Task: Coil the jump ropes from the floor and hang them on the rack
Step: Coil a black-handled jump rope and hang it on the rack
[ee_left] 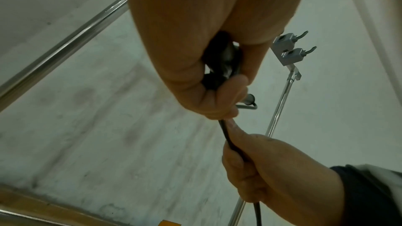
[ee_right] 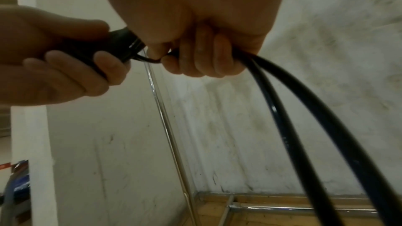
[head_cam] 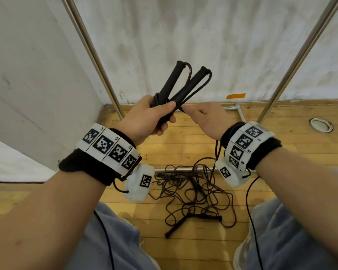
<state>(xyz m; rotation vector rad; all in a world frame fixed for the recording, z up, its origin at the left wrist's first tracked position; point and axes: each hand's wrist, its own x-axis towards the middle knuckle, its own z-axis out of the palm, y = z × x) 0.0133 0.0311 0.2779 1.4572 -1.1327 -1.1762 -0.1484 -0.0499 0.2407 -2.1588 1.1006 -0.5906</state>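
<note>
My left hand (head_cam: 154, 115) grips two black jump-rope handles (head_cam: 183, 84) that point up and away, with cord wound round their lower ends. My right hand (head_cam: 201, 115) sits just right of it and grips the black cord (ee_right: 282, 109) of the same rope close to the handles; two strands hang down from that fist. In the left wrist view the cord (ee_left: 228, 140) runs taut from the left hand (ee_left: 213, 92) into the right hand (ee_left: 256, 169). More jump ropes (head_cam: 195, 191) lie tangled on the wooden floor between my knees, with two black handles (head_cam: 183, 223) at the near side.
Chrome rack poles rise at the left (head_cam: 92, 53) and right (head_cam: 300, 55) against a white wall. A rack hook fitting (ee_left: 291, 49) sits high on the right pole. A low chrome base bar (head_cam: 183, 169) crosses the floor. A round metal floor fitting (head_cam: 320, 124) lies at right.
</note>
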